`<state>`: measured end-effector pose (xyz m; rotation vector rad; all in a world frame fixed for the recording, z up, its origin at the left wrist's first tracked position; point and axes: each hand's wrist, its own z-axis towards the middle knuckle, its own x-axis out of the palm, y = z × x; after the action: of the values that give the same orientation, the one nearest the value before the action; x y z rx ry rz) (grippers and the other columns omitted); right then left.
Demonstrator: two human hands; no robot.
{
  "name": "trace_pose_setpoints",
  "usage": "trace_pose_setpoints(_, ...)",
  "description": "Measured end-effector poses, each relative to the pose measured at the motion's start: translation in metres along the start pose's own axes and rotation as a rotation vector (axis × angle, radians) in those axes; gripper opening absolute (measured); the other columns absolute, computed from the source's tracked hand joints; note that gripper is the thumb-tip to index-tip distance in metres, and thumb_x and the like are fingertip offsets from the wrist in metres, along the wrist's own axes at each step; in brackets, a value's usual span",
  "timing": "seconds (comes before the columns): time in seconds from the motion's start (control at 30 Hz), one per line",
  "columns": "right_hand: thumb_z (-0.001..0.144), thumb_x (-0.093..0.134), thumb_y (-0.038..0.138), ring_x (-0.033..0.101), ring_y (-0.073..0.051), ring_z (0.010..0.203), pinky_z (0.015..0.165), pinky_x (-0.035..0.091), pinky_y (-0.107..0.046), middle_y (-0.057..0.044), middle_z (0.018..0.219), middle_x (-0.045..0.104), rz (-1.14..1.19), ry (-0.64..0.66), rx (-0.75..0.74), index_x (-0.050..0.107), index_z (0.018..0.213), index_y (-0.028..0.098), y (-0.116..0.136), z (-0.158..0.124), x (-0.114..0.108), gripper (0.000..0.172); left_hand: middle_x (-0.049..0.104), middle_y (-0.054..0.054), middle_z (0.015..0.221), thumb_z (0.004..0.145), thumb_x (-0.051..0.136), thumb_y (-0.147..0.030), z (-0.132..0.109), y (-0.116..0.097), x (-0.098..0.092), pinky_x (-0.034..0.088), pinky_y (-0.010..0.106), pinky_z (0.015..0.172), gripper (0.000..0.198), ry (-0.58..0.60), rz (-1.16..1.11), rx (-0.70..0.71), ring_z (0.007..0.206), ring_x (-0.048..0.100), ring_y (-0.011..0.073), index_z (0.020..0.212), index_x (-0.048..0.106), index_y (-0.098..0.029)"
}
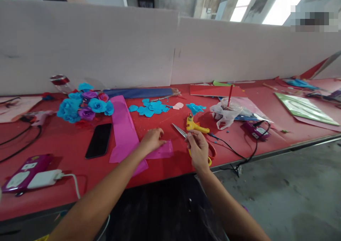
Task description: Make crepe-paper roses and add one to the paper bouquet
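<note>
While the left hand [152, 140] lay on the red table [66, 141] with its fingers bunched together, it pinched the top edge of a small pink sheet [162, 151], which lay flat near the front edge of the table. The right hand [198, 148], just beside it at 3 o'clock, was closed around the scissors [179, 130]; their blades pointed out from the fist toward 10 o'clock, and the red and yellow handles showed under the palm. A yellow glue gun [194, 126] lay just beyond the right hand at 12 o'clock, its black cord trailing off toward 3 o'clock. From the left hand, a long pink strip [122, 125] ran away toward 11 o'clock, and a black phone [99, 140] lay beside it at 9 o'clock. Farther back, at 12 o'clock, a scatter of blue petals [150, 108] lay on the table, with a bunch of blue and purple paper flowers [85, 106] at 10 o'clock. A plastic bag [225, 114] with a cup in it sat well apart at 2 o'clock.
</note>
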<state>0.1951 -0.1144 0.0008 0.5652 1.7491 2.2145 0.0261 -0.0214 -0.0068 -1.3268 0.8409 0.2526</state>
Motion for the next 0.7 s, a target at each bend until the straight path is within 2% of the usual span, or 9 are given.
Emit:
trace_pose_setpoints(0.07, 0.085, 0.057, 0.036, 0.041, -0.009, 0.049, 0.047, 0.033, -0.022, 0.004, 0.064, 0.053, 0.008, -0.001, -0.002, 0.058, 0.095, 0.021, -0.006, 0.000, 0.003, 0.018, 0.057, -0.001, 0.061, 0.053, 0.077, -0.012, -0.004, 0.003, 0.002, 0.040, 0.030, 0.072, 0.023, -0.013, -0.033, 0.003, 0.067, 0.053, 0.0184, 0.062, 0.059, -0.023)
trace_pose_setpoints(0.17, 0.085, 0.058, 0.035, 0.041, -0.009, 0.050, 0.047, 0.033, -0.022, 0.004, 0.064, 0.053, 0.009, 0.000, 0.016, 0.058, 0.096, 0.020, -0.011, -0.001, 0.002, 0.019, 0.056, -0.001, 0.057, 0.055, 0.074, -0.008, -0.002, 0.003, 0.001, 0.039, 0.029, 0.069, 0.022, 0.011, -0.060, -0.012, 0.064, 0.052, 0.0174, 0.054, 0.056, -0.021)
trace_pose_setpoints(0.23, 0.085, 0.057, 0.035, 0.044, -0.010, 0.052, 0.049, 0.034, -0.022, 0.003, 0.065, 0.054, -0.022, 0.018, 0.023, 0.059, 0.098, 0.020, -0.010, 0.001, 0.002, 0.020, 0.057, -0.001, 0.057, 0.058, 0.072, -0.010, 0.004, -0.001, -0.006, 0.038, 0.027, 0.063, 0.018, 0.026, -0.105, -0.038, 0.059, 0.052, 0.0157, 0.057, 0.057, -0.020)
trace_pose_setpoints(0.33, 0.086, 0.056, 0.034, 0.051, -0.013, 0.062, 0.057, 0.040, -0.024, 0.002, 0.069, 0.057, -0.122, 0.054, -0.036, 0.062, 0.095, 0.020, -0.002, 0.013, 0.011, 0.018, 0.060, -0.002, 0.058, 0.064, 0.072, -0.016, 0.009, -0.011, -0.027, 0.037, 0.024, 0.054, 0.011, 0.067, -0.371, -0.182, 0.053, 0.052, 0.0127, 0.070, 0.062, -0.018)
trace_pose_setpoints(0.4, 0.086, 0.055, 0.033, 0.054, -0.014, 0.066, 0.062, 0.042, -0.025, 0.001, 0.071, 0.059, -0.179, 0.089, -0.106, 0.063, 0.089, 0.019, 0.006, 0.027, 0.024, 0.017, 0.066, 0.000, 0.065, 0.065, 0.074, -0.020, 0.007, -0.016, -0.042, 0.041, 0.024, 0.056, 0.021, 0.077, -0.632, -0.289, 0.055, 0.057, 0.0125, 0.083, 0.065, -0.017)
trace_pose_setpoints(0.47, 0.085, 0.054, 0.033, 0.055, -0.014, 0.064, 0.062, 0.043, -0.025, 0.001, 0.069, 0.060, -0.210, 0.152, -0.163, 0.064, 0.086, 0.019, 0.012, 0.044, 0.041, 0.017, 0.071, 0.004, 0.076, 0.063, 0.078, -0.022, 0.005, -0.018, -0.055, 0.047, 0.025, 0.062, 0.031, 0.068, -0.869, -0.332, 0.063, 0.063, 0.0136, 0.092, 0.067, -0.017)
trace_pose_setpoints(0.53, 0.084, 0.054, 0.031, 0.056, -0.014, 0.064, 0.063, 0.044, -0.026, 0.000, 0.070, 0.062, -0.240, 0.224, -0.215, 0.066, 0.084, 0.019, 0.015, 0.060, 0.060, 0.017, 0.072, 0.005, 0.080, 0.062, 0.079, -0.019, 0.003, -0.015, -0.065, 0.051, 0.025, 0.067, 0.030, 0.034, -1.053, -0.332, 0.067, 0.066, 0.0137, 0.090, 0.068, -0.016)
trace_pose_setpoints(0.7, 0.078, 0.060, 0.029, 0.059, -0.018, 0.075, 0.068, 0.046, -0.028, -0.004, 0.079, 0.064, -0.269, 0.239, -0.343, 0.072, 0.076, 0.020, 0.010, 0.086, 0.094, 0.015, 0.073, 0.003, 0.073, 0.064, 0.076, -0.012, 0.009, 0.006, -0.082, 0.052, 0.022, 0.063, 0.021, -0.093, -1.221, -0.299, 0.062, 0.067, 0.0123, 0.084, 0.071, -0.014)
